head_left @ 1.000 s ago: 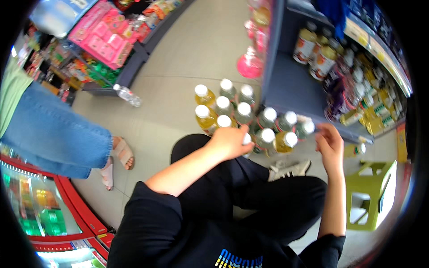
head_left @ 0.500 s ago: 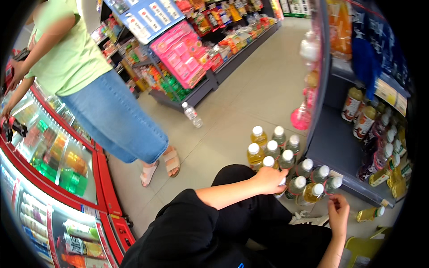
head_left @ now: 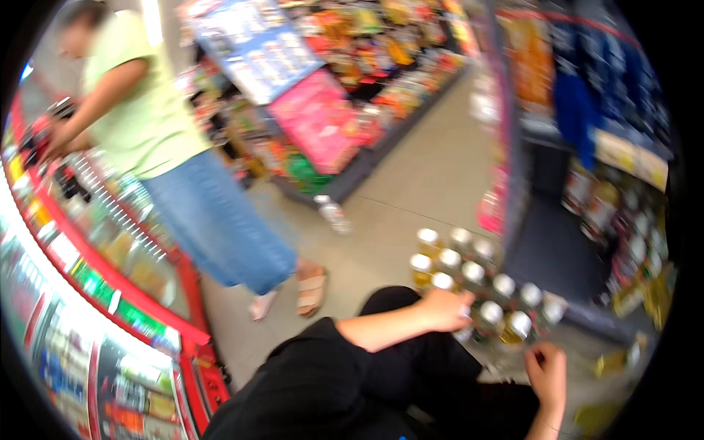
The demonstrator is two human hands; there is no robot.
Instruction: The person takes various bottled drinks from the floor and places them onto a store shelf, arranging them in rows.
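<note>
A cluster of plastic bottles (head_left: 473,274) with white caps stands on the floor before my knees, some with yellow drink and others greenish or clear. My left hand (head_left: 442,311) closes its fingers around the top of one bottle (head_left: 463,311) at the cluster's near left side; most of that bottle is hidden by the hand. My right hand (head_left: 548,372) hangs just to the near right of the cluster, its fingers curled in a loose ring with nothing seen in them. The nearest bottle to it is a yellow one (head_left: 515,327). Motion blurs the view.
A dark shelf (head_left: 543,242) with more bottles rises at the right. One yellow bottle (head_left: 616,363) lies on the floor near it. Another clear bottle (head_left: 334,215) is on the aisle floor. A person (head_left: 213,213) stands at a red-framed cooler (head_left: 192,315) on the left.
The view has swung, so the scene appears shifted and blurred. My left hand stays at the same bottle; my right hand has drawn slightly back from the cluster. The person's arms have shifted over the cooler.
</note>
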